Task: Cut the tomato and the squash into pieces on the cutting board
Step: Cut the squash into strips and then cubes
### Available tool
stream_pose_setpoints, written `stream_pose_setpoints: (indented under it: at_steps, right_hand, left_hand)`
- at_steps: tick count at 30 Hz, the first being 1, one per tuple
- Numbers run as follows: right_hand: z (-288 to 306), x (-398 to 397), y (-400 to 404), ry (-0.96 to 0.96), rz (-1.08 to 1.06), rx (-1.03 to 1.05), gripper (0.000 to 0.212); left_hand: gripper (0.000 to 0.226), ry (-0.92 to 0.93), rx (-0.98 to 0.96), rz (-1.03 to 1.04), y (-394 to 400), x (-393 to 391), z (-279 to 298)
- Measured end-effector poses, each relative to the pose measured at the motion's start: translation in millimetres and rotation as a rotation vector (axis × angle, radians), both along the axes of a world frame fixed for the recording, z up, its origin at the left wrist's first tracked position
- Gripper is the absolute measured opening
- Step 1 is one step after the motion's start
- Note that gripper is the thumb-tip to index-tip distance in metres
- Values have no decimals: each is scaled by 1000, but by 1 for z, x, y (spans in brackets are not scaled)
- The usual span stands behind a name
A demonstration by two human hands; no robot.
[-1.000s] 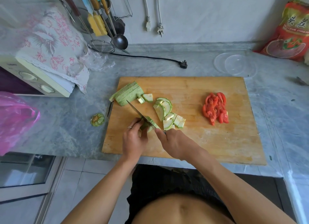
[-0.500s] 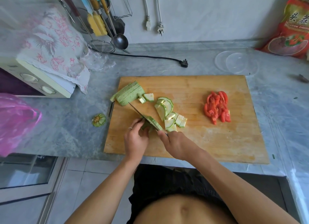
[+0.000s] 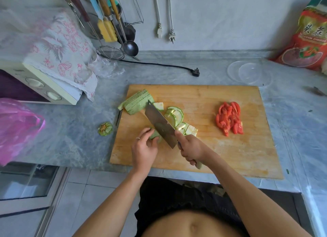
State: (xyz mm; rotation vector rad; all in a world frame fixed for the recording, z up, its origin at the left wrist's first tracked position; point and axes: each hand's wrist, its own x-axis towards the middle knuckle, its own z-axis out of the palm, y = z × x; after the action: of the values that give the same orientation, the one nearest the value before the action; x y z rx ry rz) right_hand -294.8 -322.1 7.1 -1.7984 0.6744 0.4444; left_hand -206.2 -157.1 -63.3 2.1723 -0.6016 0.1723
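I am looking down from a head-worn camera at a wooden cutting board (image 3: 203, 153) lying on a grey stone counter (image 3: 70, 130). Near the board's front left, a small piece of green squash (image 3: 154, 134) sits under my left hand (image 3: 144, 149), whose curled fingertips pinch it against the wood; a ring shows on one finger. My right hand (image 3: 192, 149) is clenched around the handle of a cleaver (image 3: 161, 124), forefinger up against the blade. The broad blade is tilted so its flat face shows, angled from the hand toward the board's back left, with its lower edge just beside the held squash piece.

Behind the blade, cut squash slices (image 3: 177, 115) lie in a loose heap, pale chunks at its right. A stack of long squash slabs (image 3: 137, 102) rests at the board's back left corner. Well apart on the right half of the board lies a pile of red tomato wedges (image 3: 229, 119).

Off the board to the left sits the squash's cut stem end (image 3: 105, 129). Farther left is a pink plastic bag (image 3: 16, 128), and behind it a small oven (image 3: 37, 85) draped with a floral cloth (image 3: 58, 47). A clear plastic lid (image 3: 249, 73) lies behind the board to the right, near a red printed bag (image 3: 307, 40).
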Motion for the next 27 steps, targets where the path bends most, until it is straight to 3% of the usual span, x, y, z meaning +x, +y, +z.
stream_pose_setpoints:
  at_steps: [6,10,22,27]
  right_hand:
    - [15,-6,0,-45,110,-162,76]
    - [29,-8,10,-154,169,-266,62]
    - [37,-18,23,-118,162,-239,64]
    - [32,-15,28,-137,246,-352,64]
  left_hand:
    - [31,10,-25,-29,6,2,3]
    - [28,-43,-18,-42,10,4,7]
    - [20,-83,15,-1,6,1,6]
    - [17,-92,4,9,3,0,5]
